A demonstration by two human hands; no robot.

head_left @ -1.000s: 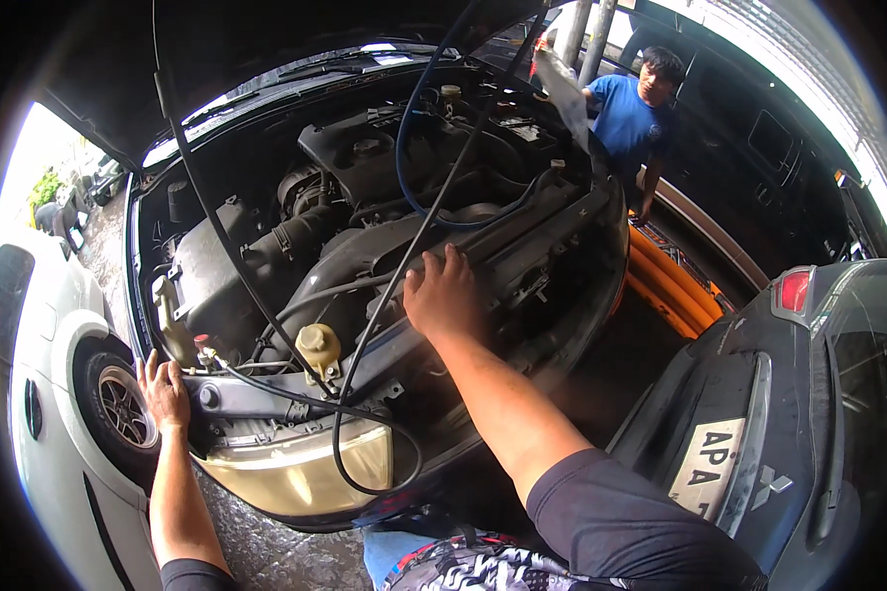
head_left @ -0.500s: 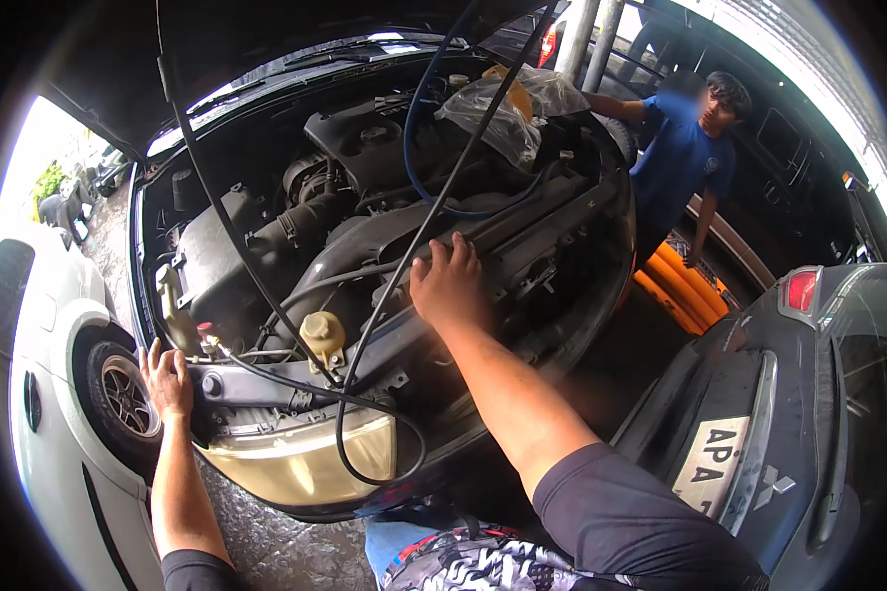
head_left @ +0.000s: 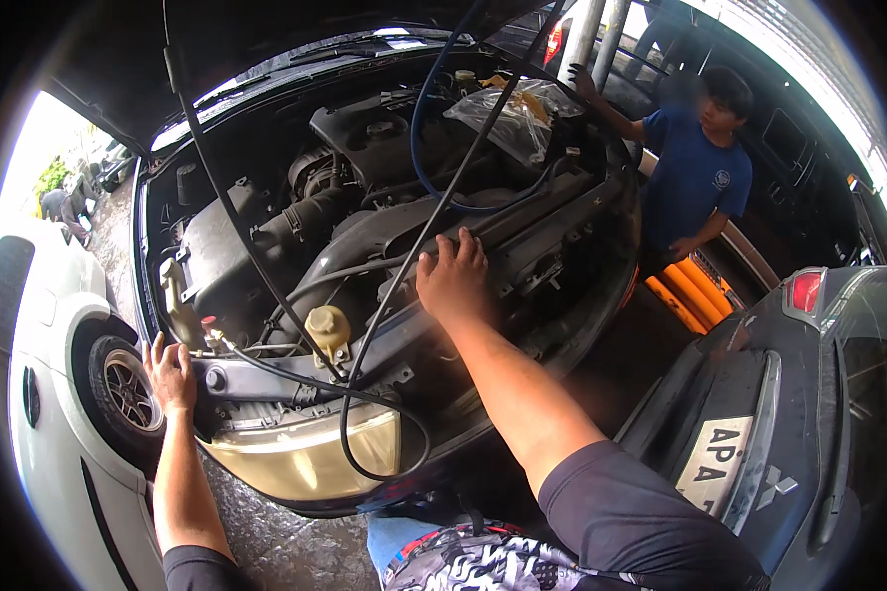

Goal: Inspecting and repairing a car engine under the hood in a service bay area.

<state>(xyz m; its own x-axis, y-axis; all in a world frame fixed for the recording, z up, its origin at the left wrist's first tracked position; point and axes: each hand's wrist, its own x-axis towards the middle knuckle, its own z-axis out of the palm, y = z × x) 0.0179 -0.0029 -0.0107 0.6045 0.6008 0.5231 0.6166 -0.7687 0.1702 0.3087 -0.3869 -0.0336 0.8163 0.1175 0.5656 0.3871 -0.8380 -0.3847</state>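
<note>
My left hand [head_left: 170, 376] rests at the front left corner of an open engine bay, its fingers stretched out and holding nothing. Over the black front cross panel [head_left: 552, 231] lies my right hand [head_left: 455, 284], fingers spread, with a thin black hood prop rod [head_left: 426, 236] slanting past its fingertips. Between the hands sit a yellowed round reservoir [head_left: 327, 327] and a red-topped hose fitting [head_left: 209, 325]. The black hose [head_left: 426, 433] from that fitting loops down over the cloudy headlight [head_left: 310, 455].
A co-worker in a blue shirt [head_left: 695, 182] stands at the right, one arm raised beside a metal post. A clear plastic bag [head_left: 508, 123] and a blue hose [head_left: 416, 148] lie over the engine [head_left: 365, 128]. A white car [head_left: 54, 394] is close at left, a dark car [head_left: 729, 414] at right.
The co-worker's hand has come off the plastic bag and risen toward the post; the bag lies flatter on the engine. My hands have stayed in nearly the same places.
</note>
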